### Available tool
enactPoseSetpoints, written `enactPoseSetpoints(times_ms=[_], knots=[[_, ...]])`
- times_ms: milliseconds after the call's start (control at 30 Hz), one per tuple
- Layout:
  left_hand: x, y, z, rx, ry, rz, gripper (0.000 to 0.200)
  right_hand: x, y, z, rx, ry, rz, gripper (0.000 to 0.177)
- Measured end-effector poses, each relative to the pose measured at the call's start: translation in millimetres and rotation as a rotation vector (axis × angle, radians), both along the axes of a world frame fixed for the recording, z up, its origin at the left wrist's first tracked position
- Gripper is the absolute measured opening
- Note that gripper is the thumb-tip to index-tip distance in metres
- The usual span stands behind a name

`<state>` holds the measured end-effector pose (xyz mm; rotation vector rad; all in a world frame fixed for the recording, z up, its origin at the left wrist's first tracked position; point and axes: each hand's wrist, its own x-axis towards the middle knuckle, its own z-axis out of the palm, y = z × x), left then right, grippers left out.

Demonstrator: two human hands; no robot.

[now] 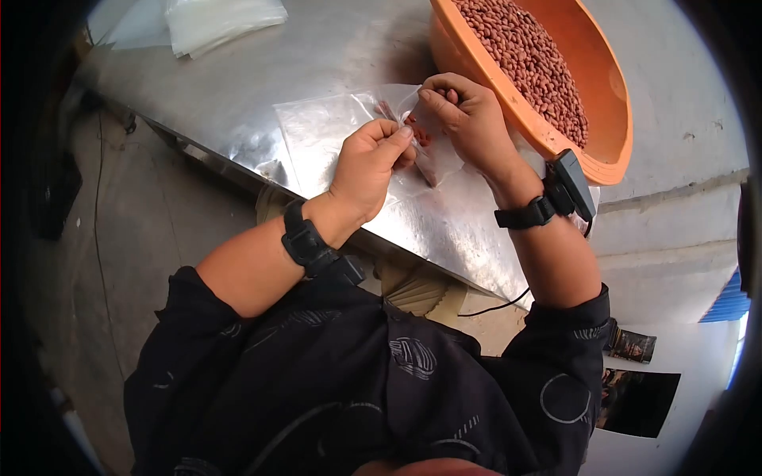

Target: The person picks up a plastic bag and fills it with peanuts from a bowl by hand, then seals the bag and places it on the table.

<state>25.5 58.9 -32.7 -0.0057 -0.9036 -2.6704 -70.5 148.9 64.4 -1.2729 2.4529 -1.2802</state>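
My left hand point(373, 163) is closed, thumb and finger pinching the edge of a clear plastic bag point(309, 131). The bag lies over the metal table, and some reddish-brown peanuts point(421, 135) show through its film. Just right of the bag's pinched edge, my right hand point(468, 119) is curled closed, with a few peanuts point(451, 95) showing between its fingers. Beyond that hand stands a large orange basin point(524, 107), tilted in this view and heaped with red-skinned peanuts point(528, 59).
A stack of clear plastic bags point(218, 24) lies at the far left of the shiny metal table point(341, 59). The table's near edge runs diagonally in front of me. A dark cable point(496, 308) hangs below it on the right, beside a pale wall point(675, 262).
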Motion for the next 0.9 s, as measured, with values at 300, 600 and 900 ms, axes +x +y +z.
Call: enactPoseSetpoints(times_ms=[300,600,900], knots=[[1,-1,0,-0.017,0.002,-0.005,0.009,-3,0,-15,-0.080,-0.410,-0.094,0.015],[1,-1,0,0.003,-0.023,-0.008,0.009,22,19,43,0.087,-0.137,0.163,0.020],[2,0,3,-0.007,-0.008,0.001,0.011,-84,85,107,0.300,0.364,-0.139,0.035]])
